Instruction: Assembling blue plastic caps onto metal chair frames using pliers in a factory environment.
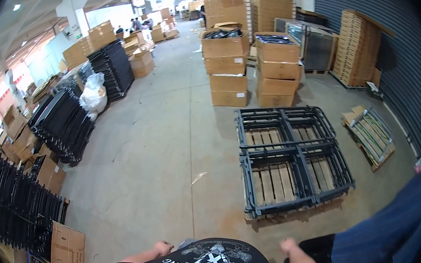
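Note:
My left hand (163, 248) hangs low beside the front of my black printed T-shirt (217, 258), its fingers curled in. A small grey patch (186, 243) shows beside it, too little to name. My right hand (289, 246) is held low on the other side, fingers folded, with no object visible in it. Ahead of that hand, apart from it, dark metal frames (298, 151) lie stacked on a wooden pallet (269, 186). Close on my right stands a person in a blue top (385, 229).
Stacked cartons (229, 66) stand ahead, beside more cartons (277, 69). Black frames (62, 123) and a white plastic bundle (94, 93) line the left. At right, a small pallet with metal parts (372, 130) lies before a grey roller shutter (407, 65). Concrete floor (153, 141) stretches between.

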`<control>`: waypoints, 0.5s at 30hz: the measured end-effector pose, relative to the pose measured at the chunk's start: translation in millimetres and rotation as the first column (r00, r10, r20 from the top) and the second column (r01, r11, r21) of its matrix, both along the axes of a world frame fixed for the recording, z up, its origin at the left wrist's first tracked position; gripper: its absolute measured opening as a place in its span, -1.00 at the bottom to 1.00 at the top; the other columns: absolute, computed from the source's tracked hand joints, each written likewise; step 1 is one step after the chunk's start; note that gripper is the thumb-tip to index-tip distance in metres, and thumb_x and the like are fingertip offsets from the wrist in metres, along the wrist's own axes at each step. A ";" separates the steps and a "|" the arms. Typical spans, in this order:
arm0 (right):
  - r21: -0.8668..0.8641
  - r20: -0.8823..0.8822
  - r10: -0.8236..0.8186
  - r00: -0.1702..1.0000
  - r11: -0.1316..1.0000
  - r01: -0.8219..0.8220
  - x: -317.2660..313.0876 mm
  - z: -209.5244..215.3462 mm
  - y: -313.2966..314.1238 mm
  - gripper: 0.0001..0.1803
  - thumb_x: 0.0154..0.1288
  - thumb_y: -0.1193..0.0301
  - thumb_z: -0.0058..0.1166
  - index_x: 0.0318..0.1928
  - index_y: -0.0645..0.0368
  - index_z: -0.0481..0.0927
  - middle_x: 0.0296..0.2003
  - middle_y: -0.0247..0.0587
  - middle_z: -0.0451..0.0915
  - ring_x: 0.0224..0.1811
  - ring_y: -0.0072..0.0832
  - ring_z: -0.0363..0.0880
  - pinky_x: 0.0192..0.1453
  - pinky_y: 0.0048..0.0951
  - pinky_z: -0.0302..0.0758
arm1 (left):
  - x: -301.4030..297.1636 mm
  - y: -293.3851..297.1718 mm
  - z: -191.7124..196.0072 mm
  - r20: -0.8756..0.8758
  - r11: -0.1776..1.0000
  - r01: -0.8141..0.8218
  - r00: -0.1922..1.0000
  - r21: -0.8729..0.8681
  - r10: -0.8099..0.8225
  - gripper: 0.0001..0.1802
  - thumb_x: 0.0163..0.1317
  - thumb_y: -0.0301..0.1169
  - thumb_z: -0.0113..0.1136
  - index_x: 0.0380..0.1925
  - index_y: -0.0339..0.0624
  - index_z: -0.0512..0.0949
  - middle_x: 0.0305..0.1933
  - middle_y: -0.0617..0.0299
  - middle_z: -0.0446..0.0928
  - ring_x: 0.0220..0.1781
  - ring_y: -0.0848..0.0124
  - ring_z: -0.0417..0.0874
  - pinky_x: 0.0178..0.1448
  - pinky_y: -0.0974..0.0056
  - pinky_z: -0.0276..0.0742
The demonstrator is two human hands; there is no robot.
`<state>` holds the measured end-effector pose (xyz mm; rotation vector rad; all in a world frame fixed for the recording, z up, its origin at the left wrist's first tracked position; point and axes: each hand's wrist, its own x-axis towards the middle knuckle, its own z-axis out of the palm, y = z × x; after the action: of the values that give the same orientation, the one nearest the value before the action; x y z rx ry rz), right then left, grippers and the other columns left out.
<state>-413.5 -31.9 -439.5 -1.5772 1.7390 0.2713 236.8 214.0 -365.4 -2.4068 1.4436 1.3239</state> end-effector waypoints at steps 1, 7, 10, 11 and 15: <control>-0.201 -0.016 0.031 0.999 0.979 -0.034 22.6 26.7 -55.1 -0.66 0.27 0.26 0.10 -0.17 0.29 0.71 -0.26 0.04 0.74 -0.21 -0.14 0.72 -0.07 -0.17 0.62 | 4.1 -11.1 7.7 0.009 1.000 -0.028 1.000 0.008 0.028 -0.51 0.25 0.01 0.23 -0.10 -0.17 0.74 -0.02 0.05 0.74 0.07 0.16 0.72 0.16 0.12 0.59; -0.258 0.493 -0.427 0.758 0.760 0.596 156.8 94.7 -271.8 -0.82 0.25 0.38 0.17 -0.28 0.26 0.64 -0.40 -0.13 0.67 -0.40 -0.35 0.65 -0.29 -0.24 0.57 | 94.5 -114.3 -22.3 -0.113 0.925 -0.364 0.920 0.111 0.375 -0.69 0.30 -0.14 0.22 -0.08 -0.04 0.69 -0.17 0.09 0.73 -0.10 0.24 0.75 0.06 0.12 0.63; -0.090 0.561 -0.532 0.634 0.722 0.686 211.2 87.4 -286.2 -0.82 0.25 0.37 0.18 -0.26 0.23 0.66 -0.42 -0.20 0.67 -0.50 -0.46 0.60 -0.42 -0.34 0.52 | 180.2 -196.3 -36.5 0.002 0.988 -0.137 0.991 0.077 0.137 -0.71 0.31 -0.17 0.21 -0.10 -0.06 0.68 -0.19 0.10 0.72 -0.12 0.28 0.74 0.03 0.13 0.62; -0.096 0.497 -0.509 0.703 0.773 0.627 234.3 102.3 -276.7 -0.79 0.26 0.34 0.20 -0.20 0.21 0.69 -0.42 -0.22 0.68 -0.52 -0.44 0.60 -0.41 -0.34 0.53 | 206.0 -208.6 -41.2 0.045 0.995 -0.051 0.998 0.084 0.048 -0.72 0.31 -0.18 0.20 -0.10 -0.06 0.67 -0.19 0.11 0.72 -0.13 0.30 0.74 0.02 0.13 0.62; 0.116 0.198 -0.457 0.867 0.889 0.442 255.3 73.7 -242.5 -0.76 0.20 0.25 0.26 -0.29 0.19 0.72 -0.41 -0.11 0.72 -0.36 -0.29 0.69 -0.22 -0.24 0.60 | 303.7 -306.5 -47.6 0.149 0.873 0.456 0.864 0.174 -0.481 -0.75 0.32 -0.23 0.19 -0.13 -0.08 0.66 -0.22 0.12 0.72 -0.15 0.36 0.74 -0.01 0.13 0.62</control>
<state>-158.2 -274.4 -365.8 -1.0628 1.8383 -0.0761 540.6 -92.4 -413.0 -1.8627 1.6784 1.0082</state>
